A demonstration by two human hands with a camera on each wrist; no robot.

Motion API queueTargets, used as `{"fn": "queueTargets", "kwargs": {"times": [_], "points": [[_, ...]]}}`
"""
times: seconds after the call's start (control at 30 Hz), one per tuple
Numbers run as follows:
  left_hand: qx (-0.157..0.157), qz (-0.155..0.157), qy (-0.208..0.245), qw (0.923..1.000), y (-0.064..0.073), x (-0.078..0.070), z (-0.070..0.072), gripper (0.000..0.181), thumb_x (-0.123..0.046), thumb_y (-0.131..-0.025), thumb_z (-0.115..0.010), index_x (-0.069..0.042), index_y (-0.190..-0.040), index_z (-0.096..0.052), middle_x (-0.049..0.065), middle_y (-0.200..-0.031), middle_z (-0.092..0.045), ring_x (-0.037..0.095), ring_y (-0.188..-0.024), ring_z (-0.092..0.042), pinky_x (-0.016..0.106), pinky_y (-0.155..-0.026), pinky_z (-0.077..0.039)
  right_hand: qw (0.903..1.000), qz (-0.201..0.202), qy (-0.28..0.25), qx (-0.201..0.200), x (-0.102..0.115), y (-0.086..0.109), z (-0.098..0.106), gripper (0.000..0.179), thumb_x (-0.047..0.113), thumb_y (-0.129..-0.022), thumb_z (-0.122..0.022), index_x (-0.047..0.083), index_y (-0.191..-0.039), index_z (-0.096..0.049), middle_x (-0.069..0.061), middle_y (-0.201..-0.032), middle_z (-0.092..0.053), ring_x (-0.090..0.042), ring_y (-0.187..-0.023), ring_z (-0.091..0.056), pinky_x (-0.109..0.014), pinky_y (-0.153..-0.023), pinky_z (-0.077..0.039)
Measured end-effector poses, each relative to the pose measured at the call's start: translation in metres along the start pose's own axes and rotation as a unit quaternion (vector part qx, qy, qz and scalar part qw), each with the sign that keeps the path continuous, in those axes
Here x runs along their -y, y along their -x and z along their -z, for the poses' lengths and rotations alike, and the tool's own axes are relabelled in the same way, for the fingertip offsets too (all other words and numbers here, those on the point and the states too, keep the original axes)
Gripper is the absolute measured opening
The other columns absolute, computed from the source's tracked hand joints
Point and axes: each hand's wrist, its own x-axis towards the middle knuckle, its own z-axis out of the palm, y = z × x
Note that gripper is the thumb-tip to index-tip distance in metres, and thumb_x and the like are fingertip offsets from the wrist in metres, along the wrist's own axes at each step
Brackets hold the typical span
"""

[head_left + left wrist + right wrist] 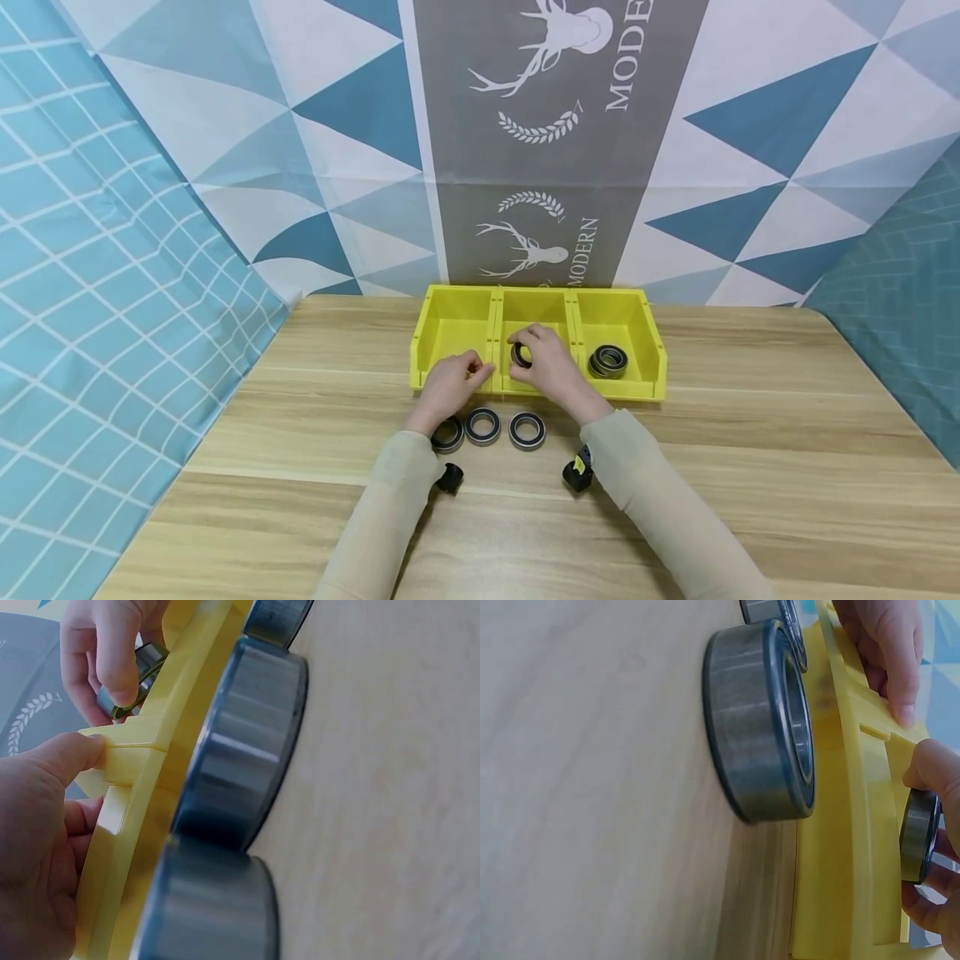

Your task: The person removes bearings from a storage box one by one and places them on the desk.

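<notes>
A yellow bin (654, 385) with three compartments stands on the table. My right hand (551, 365) pinches a black-and-silver ball bearing (921, 836) between thumb and fingers, over the middle compartment. In the right wrist view the bearing is held on edge, just behind the front wall. My left hand (448, 385) is at the front of the left compartment; its thumb touches the divider (124, 735), and its other fingers are loosely bent inside the front wall. Two bearings (608, 361) lie overlapping in the right compartment.
Three bearings lie flat on the wooden table in front of the bin: one (527, 431) on the right, one (483, 426) in the middle, and one (447, 435) partly hidden by the left wrist. Behind the bin rises a patterned cloth backdrop (525, 167).
</notes>
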Motion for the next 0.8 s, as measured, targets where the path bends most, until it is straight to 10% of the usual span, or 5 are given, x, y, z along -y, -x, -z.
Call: {"fn": "queueTargets", "kwargs": {"times": [0.8], "points": [[0.003, -0.003, 0.005, 1.0000, -0.001, 0.003, -0.001, 0.028, -0.040, -0.091, -0.051, -0.015, -0.079, -0.053, -0.003, -0.060, -0.046, 0.014, -0.057, -0.042, 0.026, -0.057, -0.034, 0.9966, 0.071, -0.011, -0.039, 0.007, 0.026, 0.011, 0.030, 0.012, -0.073, -0.071, 0.010, -0.102, -0.063, -0.005, -0.105, -0.056, -0.023, -0.101, -0.047, -0.038, -0.088, -0.039]]}}
